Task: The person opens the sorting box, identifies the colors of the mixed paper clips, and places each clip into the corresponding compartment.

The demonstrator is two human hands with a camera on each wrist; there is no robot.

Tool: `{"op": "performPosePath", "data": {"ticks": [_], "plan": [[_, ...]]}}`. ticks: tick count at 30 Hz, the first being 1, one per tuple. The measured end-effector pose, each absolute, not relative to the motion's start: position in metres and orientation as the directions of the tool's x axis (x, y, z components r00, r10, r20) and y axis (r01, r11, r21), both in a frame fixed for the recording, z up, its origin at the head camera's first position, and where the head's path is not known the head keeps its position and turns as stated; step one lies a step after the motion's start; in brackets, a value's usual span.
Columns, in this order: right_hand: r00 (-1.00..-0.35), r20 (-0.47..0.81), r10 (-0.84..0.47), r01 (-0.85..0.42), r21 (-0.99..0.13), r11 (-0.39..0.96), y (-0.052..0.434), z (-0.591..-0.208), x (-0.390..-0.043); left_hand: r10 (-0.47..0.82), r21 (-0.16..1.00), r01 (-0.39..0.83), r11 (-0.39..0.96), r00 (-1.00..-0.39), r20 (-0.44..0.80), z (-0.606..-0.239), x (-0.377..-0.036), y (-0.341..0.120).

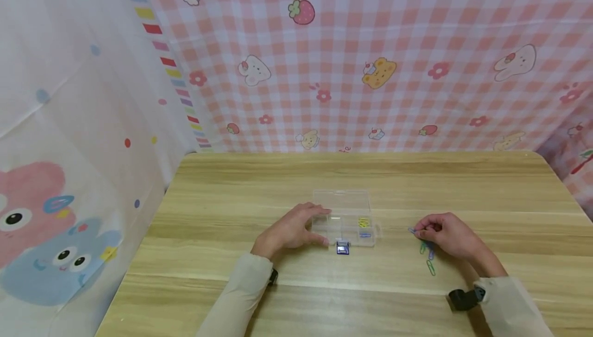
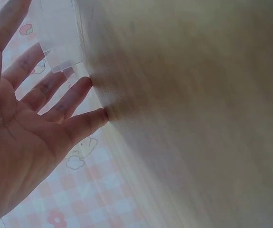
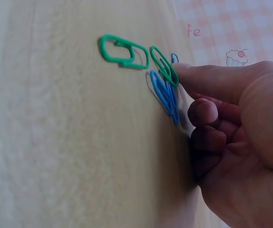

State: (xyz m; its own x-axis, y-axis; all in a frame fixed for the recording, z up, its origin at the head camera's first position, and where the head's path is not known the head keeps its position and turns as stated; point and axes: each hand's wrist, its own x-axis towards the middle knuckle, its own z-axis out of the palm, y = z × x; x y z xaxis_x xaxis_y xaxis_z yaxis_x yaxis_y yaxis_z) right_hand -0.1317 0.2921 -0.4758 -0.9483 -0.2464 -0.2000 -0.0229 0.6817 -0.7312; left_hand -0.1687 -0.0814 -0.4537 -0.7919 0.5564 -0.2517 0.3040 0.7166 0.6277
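A clear plastic compartment box (image 1: pixel 350 237) lies on the table with its lid (image 1: pixel 343 202) folded back. Yellow paper clips (image 1: pixel 363 222) fill one right-hand compartment, and something blue (image 1: pixel 365 235) lies in the one before it. My left hand (image 1: pixel 296 226) holds the box's left end, thumb at the front corner and forefinger at the back. Between thumb and forefinger, my right hand (image 1: pixel 447 234) pinches a blue paper clip (image 1: pixel 411 230). Beneath that hand are more blue paper clips (image 3: pixel 164 95), a green paper clip (image 3: pixel 164 65) over them, and another green paper clip (image 3: pixel 124 51) apart.
A small dark-blue and silver piece (image 1: pixel 343 248) sits at the box's front edge. The wooden table (image 1: pixel 370 296) meets a pink checked cloth (image 1: pixel 296 95) at the back. A white printed cloth (image 1: pixel 92 121) hangs on the left.
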Motion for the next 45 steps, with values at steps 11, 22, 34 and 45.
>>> {"op": "performPosePath", "data": {"ticks": [11, 22, 34, 45], "plan": [[-0.941, -0.17, -0.294, -0.074, -0.743, 0.666, 0.29, -0.472, -0.134, 0.552, 0.623, 0.303, 0.721, -0.794, -0.253, -0.455, -0.17, -0.082], [-0.942, -0.122, -0.314, -0.114, -0.762, 0.638, 0.277, -0.46, -0.136, 0.552, 0.618, 0.307, 0.724, -0.794, -0.252, -0.455, -0.168, -0.082], [-0.929, -0.039, -0.367, -0.203, -0.776, 0.597, 0.242, -0.436, -0.138, 0.549, 0.617, 0.304, 0.726, -0.797, -0.253, -0.455, -0.169, -0.083], [-0.92, -0.076, -0.385, -0.188, -0.776, 0.602, 0.219, -0.429, -0.141, 0.553, 0.616, 0.312, 0.724, -0.796, -0.247, -0.456, -0.169, -0.083]]}}
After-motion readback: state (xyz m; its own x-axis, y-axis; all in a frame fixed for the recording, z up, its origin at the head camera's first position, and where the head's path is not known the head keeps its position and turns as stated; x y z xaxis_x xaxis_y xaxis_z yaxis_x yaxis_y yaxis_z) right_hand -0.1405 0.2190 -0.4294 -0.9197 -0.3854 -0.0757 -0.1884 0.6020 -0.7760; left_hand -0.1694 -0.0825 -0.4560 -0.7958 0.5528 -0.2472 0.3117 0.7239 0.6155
